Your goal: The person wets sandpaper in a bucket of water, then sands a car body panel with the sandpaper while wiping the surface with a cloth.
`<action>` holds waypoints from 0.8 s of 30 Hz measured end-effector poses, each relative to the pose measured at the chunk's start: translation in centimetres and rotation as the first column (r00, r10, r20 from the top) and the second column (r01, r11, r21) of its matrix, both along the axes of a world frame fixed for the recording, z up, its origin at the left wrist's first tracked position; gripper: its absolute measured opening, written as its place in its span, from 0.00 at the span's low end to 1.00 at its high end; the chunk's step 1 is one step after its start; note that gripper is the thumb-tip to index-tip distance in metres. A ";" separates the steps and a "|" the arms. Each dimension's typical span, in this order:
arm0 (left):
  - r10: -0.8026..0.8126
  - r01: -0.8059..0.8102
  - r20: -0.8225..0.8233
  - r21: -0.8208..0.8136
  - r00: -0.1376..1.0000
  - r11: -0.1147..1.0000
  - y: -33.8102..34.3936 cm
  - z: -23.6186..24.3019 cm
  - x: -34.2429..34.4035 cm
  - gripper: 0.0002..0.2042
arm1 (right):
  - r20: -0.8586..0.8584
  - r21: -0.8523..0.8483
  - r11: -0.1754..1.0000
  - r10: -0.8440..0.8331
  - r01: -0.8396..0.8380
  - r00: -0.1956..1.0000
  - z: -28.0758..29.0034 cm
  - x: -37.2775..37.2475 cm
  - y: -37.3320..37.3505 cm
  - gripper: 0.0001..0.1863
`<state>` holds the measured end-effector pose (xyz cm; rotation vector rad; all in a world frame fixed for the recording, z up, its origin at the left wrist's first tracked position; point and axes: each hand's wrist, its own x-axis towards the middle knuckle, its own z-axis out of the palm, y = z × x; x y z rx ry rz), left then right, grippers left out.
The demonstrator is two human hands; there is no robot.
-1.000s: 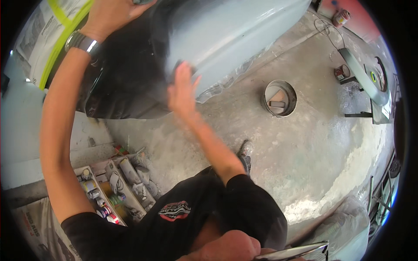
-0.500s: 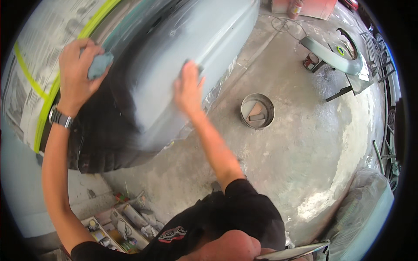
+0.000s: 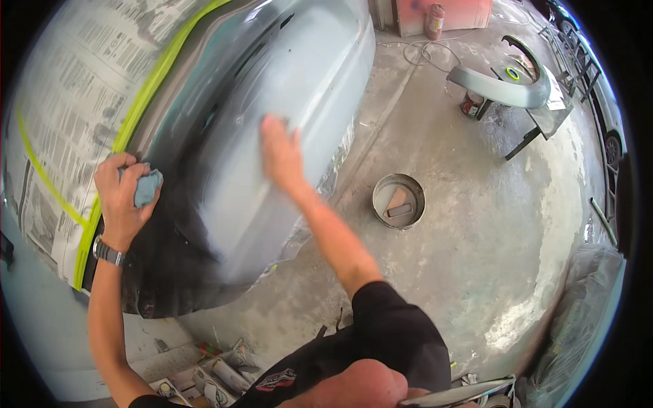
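My left hand (image 3: 122,204), with a watch on its wrist, is closed round a crumpled blue-grey cloth (image 3: 148,188). It rests by the green masking tape (image 3: 158,80) along the edge of the car body panel (image 3: 320,75). That panel is patchy light grey, with a dark area near my left hand. Over the pale middle of it lies my right hand (image 3: 281,155), palm down and blurred by motion. A small dark edge shows beside its fingers, but the thing under them is mostly hidden.
Printed paper (image 3: 88,75) covers the bodywork at left. On the floor to the right stands a round tub (image 3: 375,204) with flat pieces inside. Farther off, a curved grey car part (image 3: 500,94) lies on a stand near a paint can (image 3: 471,105). Plastic sheeting (image 3: 578,313) hangs at lower right.
My right hand has slid up and left over the panel. The view has shifted, so the panel and my left hand sit lower in it. The cloth stays in my left hand.
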<state>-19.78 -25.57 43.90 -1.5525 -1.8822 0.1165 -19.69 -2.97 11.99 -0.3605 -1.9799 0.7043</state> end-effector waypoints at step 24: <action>0.045 -0.046 0.022 0.064 0.999 0.997 -0.8 0.0 -0.1 0.21 | -0.159 -0.250 0.922 0.261 -0.295 0.952 1.4 2.8 -10.5 0.37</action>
